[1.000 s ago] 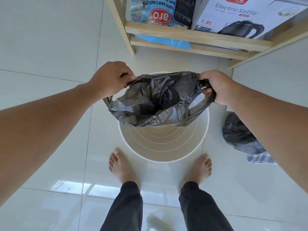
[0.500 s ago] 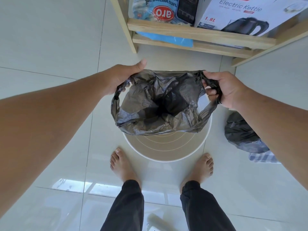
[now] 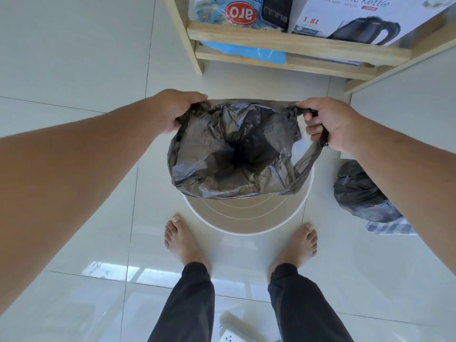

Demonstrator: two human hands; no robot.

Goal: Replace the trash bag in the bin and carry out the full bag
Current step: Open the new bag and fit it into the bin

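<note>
A fresh black trash bag (image 3: 234, 154) hangs spread open above the round white bin (image 3: 246, 218), its mouth facing up at me. My left hand (image 3: 177, 109) grips the bag's left rim. My right hand (image 3: 325, 122) holds the right rim, with a twisted handle strip running through its curled fingers. The bag covers the far half of the bin; the near inner wall shows bare. The full black bag (image 3: 360, 191) lies on the floor to the right, partly hidden behind my right forearm.
A wooden shelf (image 3: 296, 45) stands just beyond the bin, holding an electric kettle box (image 3: 357, 18) and a blue packet (image 3: 234, 11). A checked cloth (image 3: 389, 228) lies by the full bag. My bare feet (image 3: 182, 243) stand close to the bin on white tiles.
The bag's mouth has been pulled wider and more open over the bin. My left hand re-gripped the left rim and both hands shifted slightly.
</note>
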